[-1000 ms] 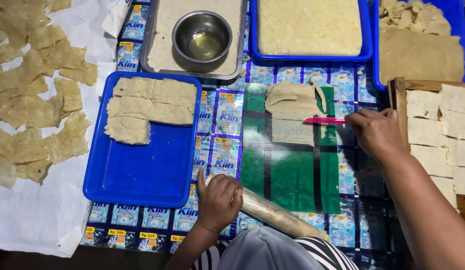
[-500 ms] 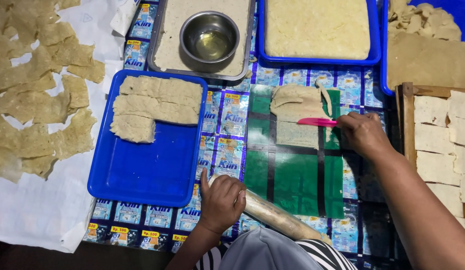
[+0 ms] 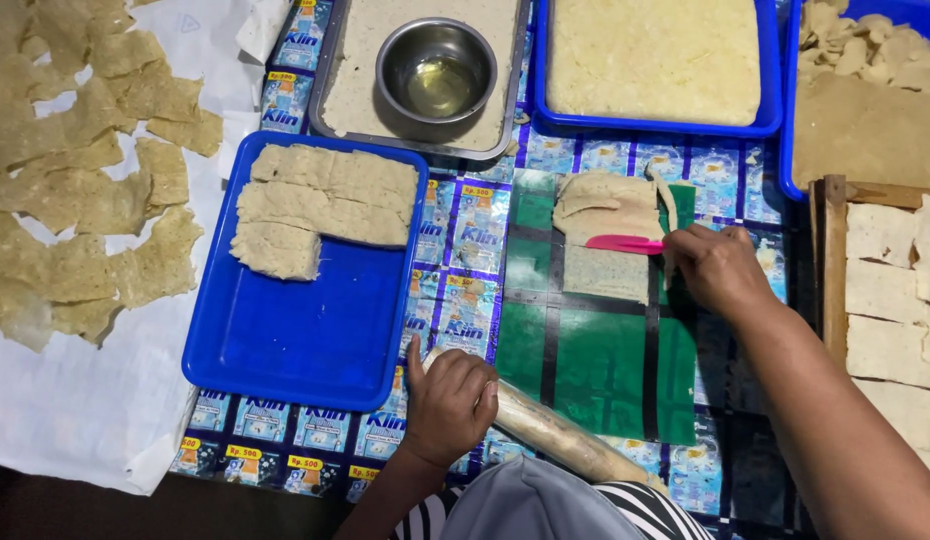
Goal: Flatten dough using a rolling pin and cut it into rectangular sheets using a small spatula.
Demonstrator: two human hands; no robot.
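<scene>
Right hand (image 3: 720, 268): fingers curled shut around the handle of a flat pink plastic scraper (image 3: 625, 243), its blade lying across a thin sheet of pale dough (image 3: 607, 230).

Dough sheet: soft, matte, ragged at its upper edge and folded over on itself there; it lies on a glossy green plastic mat (image 3: 595, 360) crossed by dark bands.

Left hand (image 3: 450, 400): loosely closed over the end of a wooden rolling pin (image 3: 555, 435), thumb pointing up; the pin is cylindrical, dusted with flour, and lies slantwise at the mat's near edge.

Blue plastic tray (image 3: 305, 320): rectangular with rounded corners, just left of the mat; its far part carries grainy beige dough slabs (image 3: 320, 200) cut into rough rectangles.

Steel bowl (image 3: 435, 68): round, shiny, holding clear yellowish liquid; it stands on a metal tray (image 3: 330, 60) filled with pale paste.

Second blue tray (image 3: 770, 110): filled with coarse yellowish mash.

Dried crackers (image 3: 75, 200): thin, wrinkled, tan pieces spread on white sheeting at far left.

Wooden frame (image 3: 835, 250): at far right, bearing pale squares.
</scene>
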